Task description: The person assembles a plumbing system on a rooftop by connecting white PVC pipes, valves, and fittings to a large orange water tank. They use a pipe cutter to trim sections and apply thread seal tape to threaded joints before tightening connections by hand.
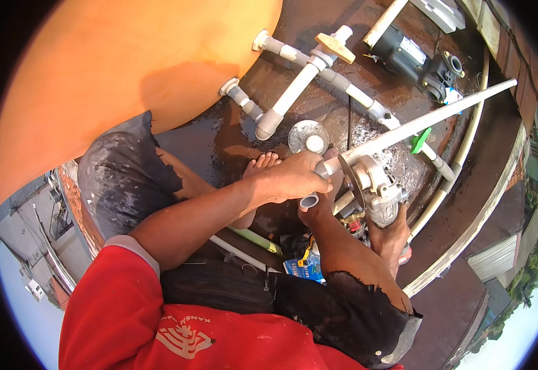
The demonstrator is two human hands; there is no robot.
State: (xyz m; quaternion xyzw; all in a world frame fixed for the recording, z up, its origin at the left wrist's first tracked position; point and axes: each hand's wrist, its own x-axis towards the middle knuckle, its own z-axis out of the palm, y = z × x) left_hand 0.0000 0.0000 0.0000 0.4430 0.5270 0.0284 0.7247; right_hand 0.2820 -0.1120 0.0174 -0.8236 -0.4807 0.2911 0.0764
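White pipe (429, 122) is held up in front of us, over the wet brown floor (219, 145), near the middle of our view; its long axis runs in one straight slant, the near end at our left hand (298, 176) and the far end pointing up and to the right. Our left forearm reaches in from the lower left, elbow bent, the back of the hand turned up, with the fingers wrapped round the near end. Just below them we see a hollow grey fitting (316, 199), though we cannot tell whether it joins the pipe. Our right hand (390, 237) comes up outside our bent right leg (346, 243), its fingers curled about the angle grinder (381, 200), whose dark disc (353, 182) stands on edge across the pipe, close to the left hand; whether it touches, we cannot tell. Beyond the left hand sits a round metal dish (300, 131), then the white and grey pipework (297, 89) with its tan-handled valve (335, 47), leading to the big orange tank (127, 68); a green valve handle (421, 140) shows under the pipe, and farther off lies a black pump (405, 58)
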